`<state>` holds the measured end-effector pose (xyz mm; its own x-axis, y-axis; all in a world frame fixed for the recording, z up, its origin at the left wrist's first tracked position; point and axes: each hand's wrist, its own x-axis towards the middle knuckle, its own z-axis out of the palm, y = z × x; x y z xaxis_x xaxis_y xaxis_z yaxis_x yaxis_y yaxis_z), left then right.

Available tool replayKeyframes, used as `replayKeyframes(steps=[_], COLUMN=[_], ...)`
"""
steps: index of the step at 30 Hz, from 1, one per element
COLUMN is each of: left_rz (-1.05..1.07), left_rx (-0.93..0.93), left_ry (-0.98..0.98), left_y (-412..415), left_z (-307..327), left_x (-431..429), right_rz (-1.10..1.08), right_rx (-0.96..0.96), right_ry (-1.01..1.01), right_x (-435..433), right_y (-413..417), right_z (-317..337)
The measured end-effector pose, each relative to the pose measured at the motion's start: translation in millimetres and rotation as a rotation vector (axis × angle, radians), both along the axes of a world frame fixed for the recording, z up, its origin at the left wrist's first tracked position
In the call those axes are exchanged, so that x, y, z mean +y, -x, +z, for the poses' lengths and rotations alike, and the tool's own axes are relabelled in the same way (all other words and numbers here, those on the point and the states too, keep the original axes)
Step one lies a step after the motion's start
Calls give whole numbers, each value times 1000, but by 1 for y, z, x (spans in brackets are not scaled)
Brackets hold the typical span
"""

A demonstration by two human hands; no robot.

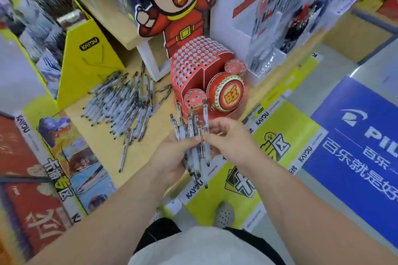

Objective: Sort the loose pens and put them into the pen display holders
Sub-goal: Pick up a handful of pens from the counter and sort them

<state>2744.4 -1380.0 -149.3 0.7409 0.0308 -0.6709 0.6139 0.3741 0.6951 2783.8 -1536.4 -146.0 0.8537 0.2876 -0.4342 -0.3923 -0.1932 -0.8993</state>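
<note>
My left hand (pixel 172 153) grips a bundle of white patterned pens (pixel 195 148), their tops pointing up and away from me. My right hand (pixel 228 135) pinches one pen of that bundle at its right side, close to the left thumb. Just beyond both hands stands the red pen display holder (pixel 200 64), its tiers full of round holes; I see no pens standing in them. A heap of loose pens (pixel 122 103) of the same kind lies on the wooden shelf (pixel 157 127) to the left of the holder. One pen (pixel 123 155) lies apart nearer to me.
A cartoon figure cutout (pixel 172 0) rises behind the holder. A yellow Kayou box (pixel 86 62) stands at the left, white racks of packed pens (pixel 280 17) at the right. Printed posters hang along the shelf front, and a blue Pilot sign (pixel 355 146) lies at the right.
</note>
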Motion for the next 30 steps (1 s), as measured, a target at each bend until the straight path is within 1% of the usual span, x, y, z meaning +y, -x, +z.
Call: replayKeyframes(steps=[3, 6, 14, 18, 23, 30], left_rz=[-36, -13, 81, 117, 88, 160], left_rx=[-45, -75, -87, -84, -90, -115], left_ry=[4, -3, 53, 89, 74, 98], left_y=[-1, -7, -21, -28, -47, -68], left_z=[15, 25, 23, 15, 15, 19], left_x=[-21, -30, -14, 6, 40, 52], right_rz=[-26, -50, -50, -34, 1, -38], right_rx=[-46, -44, -20, -96, -152, -329], right_ry=[-34, -85, -104, -74, -36, 12], right_x=[-31, -52, -59, -50, -35, -3], right_y=[0, -6, -40, -68, -103, -134], right_z=[12, 17, 25, 36, 51, 43])
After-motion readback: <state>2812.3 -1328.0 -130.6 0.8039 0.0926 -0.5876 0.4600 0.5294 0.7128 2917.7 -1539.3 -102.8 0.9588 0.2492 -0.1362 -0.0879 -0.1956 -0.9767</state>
